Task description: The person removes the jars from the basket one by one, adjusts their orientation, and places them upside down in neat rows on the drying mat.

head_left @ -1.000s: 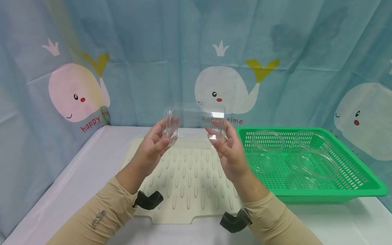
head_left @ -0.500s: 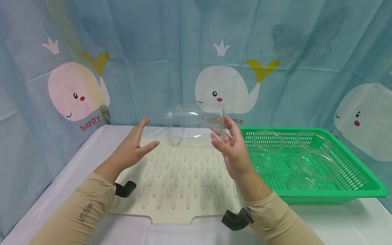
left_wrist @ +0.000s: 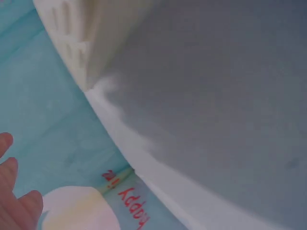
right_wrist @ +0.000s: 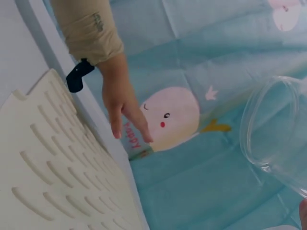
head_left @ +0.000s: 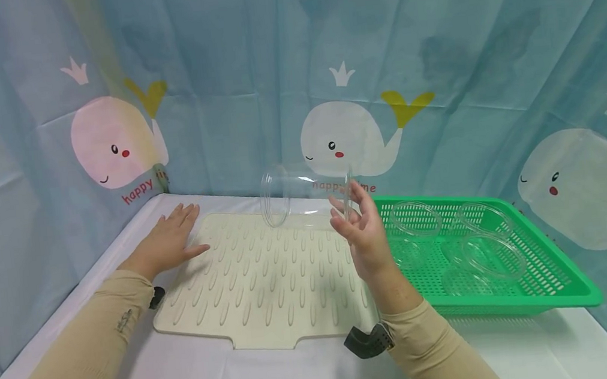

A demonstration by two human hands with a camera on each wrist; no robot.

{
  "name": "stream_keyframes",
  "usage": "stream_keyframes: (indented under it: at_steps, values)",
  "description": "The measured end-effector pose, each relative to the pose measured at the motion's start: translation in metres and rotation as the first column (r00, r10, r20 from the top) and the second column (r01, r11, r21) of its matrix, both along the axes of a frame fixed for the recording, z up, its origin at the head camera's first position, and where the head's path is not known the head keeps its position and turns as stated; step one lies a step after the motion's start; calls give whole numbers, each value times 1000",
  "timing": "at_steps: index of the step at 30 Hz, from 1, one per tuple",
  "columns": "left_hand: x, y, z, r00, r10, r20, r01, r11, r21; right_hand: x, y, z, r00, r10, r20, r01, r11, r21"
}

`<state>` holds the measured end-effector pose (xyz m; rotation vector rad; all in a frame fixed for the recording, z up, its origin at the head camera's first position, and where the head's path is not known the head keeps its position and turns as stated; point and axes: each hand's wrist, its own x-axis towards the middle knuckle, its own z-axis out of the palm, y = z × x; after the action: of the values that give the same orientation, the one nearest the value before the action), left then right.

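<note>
My right hand [head_left: 357,221] holds a clear plastic jar [head_left: 304,195] on its side in the air above the back of the cream ribbed mat [head_left: 268,283], fingers curled round the jar's base end. The jar's open mouth [right_wrist: 276,127] points left. My left hand [head_left: 169,240] lies flat with straight fingers on the white table, its fingertips on the mat's left edge. In the left wrist view only fingertips [left_wrist: 12,191] show at the left edge.
A green perforated basket [head_left: 562,296] on the right holds several clear round lids and jars [head_left: 490,251]. A blue whale-print curtain [head_left: 352,131] closes in the back and sides. The white table [head_left: 233,376] runs under the mat.
My left hand let go of the jar's mouth end, swung left and down, and now rests flat by the mat. The right hand keeps the jar nearly where it was.
</note>
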<state>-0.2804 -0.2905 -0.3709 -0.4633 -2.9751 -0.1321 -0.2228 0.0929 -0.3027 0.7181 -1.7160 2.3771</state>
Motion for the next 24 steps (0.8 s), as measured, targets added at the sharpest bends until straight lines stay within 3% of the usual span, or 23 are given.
stream_keyframes:
  at_steps: [4,7,11,14,20,24]
  values:
    - [-2,-8,-10,999,0,48,0,1000,0,0,-1,-2,1000,-6,4,6,1000,13]
    - [0,-7,-17,988,-9,155,8,1000,10,0,-2,-2,1000,-16,9,16,999,28]
    - [5,-4,-25,945,-24,328,13,999,38,-2,-6,-3,999,-28,16,28,999,39]
    - [8,-2,-28,913,-31,407,9,998,56,-5,-12,-5,999,-31,19,30,999,38]
    - [10,0,-31,900,-37,434,13,998,57,-19,-27,-13,999,-31,44,28,997,67]
    - [10,0,-32,900,-32,434,9,998,56,-33,-39,-19,995,-69,69,57,983,173]
